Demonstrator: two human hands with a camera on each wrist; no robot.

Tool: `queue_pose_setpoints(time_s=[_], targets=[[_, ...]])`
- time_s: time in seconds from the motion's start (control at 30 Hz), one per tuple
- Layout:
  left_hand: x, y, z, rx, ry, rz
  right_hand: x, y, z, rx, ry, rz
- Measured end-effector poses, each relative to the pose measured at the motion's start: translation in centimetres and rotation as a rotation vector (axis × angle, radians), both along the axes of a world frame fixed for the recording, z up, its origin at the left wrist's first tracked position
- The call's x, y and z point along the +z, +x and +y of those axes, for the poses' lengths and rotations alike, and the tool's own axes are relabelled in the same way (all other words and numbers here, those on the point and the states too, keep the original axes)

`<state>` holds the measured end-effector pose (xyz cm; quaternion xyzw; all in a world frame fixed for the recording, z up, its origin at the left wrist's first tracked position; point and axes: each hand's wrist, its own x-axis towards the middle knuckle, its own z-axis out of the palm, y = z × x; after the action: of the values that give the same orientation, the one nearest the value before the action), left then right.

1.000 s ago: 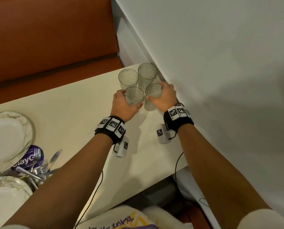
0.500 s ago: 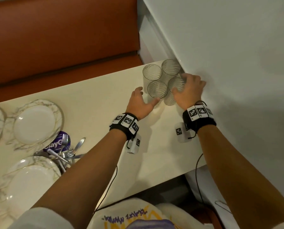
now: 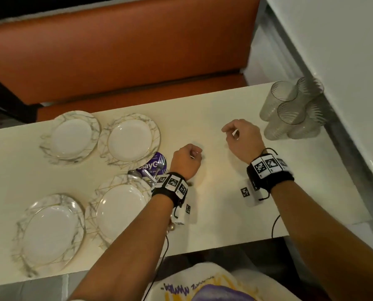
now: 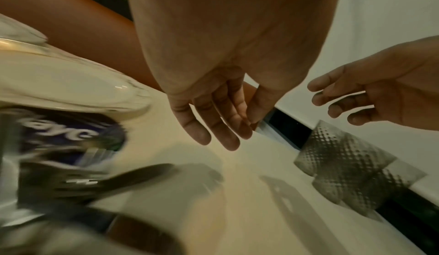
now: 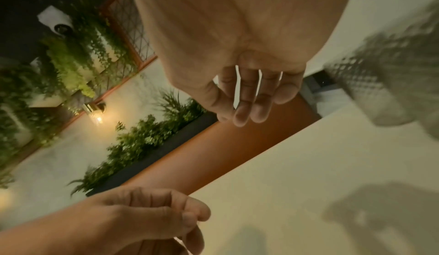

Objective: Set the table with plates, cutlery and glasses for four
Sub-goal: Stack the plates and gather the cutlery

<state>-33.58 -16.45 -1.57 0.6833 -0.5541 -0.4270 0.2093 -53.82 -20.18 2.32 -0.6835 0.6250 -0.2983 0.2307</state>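
Several clear ribbed glasses (image 3: 289, 109) stand bunched in the table's far right corner against the wall; they also show in the left wrist view as glasses (image 4: 344, 165) and, blurred, in the right wrist view as glasses (image 5: 392, 90). Several white marble-rimmed plates (image 3: 129, 140) lie on the left half of the table. Among them stands a purple tub (image 3: 153, 166) with forks and knives in it. My left hand (image 3: 194, 153) hovers just right of the tub, fingers loosely curled, holding nothing. My right hand (image 3: 231, 131) hangs relaxed left of the glasses, holding nothing.
The cream table (image 3: 213, 209) butts against a white wall (image 3: 333, 61) on the right. An orange bench seat (image 3: 116, 51) runs along the far side. The table's near edge is close to my body. Wrist cables trail off the front edge.
Both hands have let go of the glasses and drawn back left, away from the corner. The head view has swung left, bringing the plates and cutlery tub into sight.
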Motion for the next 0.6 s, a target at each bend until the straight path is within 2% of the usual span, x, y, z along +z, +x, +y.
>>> queue_pose_setpoints(time_s=[0.33,0.5,0.6], targets=[[-2.8,19.0,7.4,0.176,-0.007,-0.059,-4.5,18.0,5.5,0.225,0.321,-0.022],[-4.4,24.8,10.0,0.210,0.024,-0.113,-5.9,23.1,7.3,0.285,0.409,0.056],[-4.9,27.1,11.0,0.193,-0.007,-0.264,-6.5,25.0,7.9,0.311,0.450,0.126]])
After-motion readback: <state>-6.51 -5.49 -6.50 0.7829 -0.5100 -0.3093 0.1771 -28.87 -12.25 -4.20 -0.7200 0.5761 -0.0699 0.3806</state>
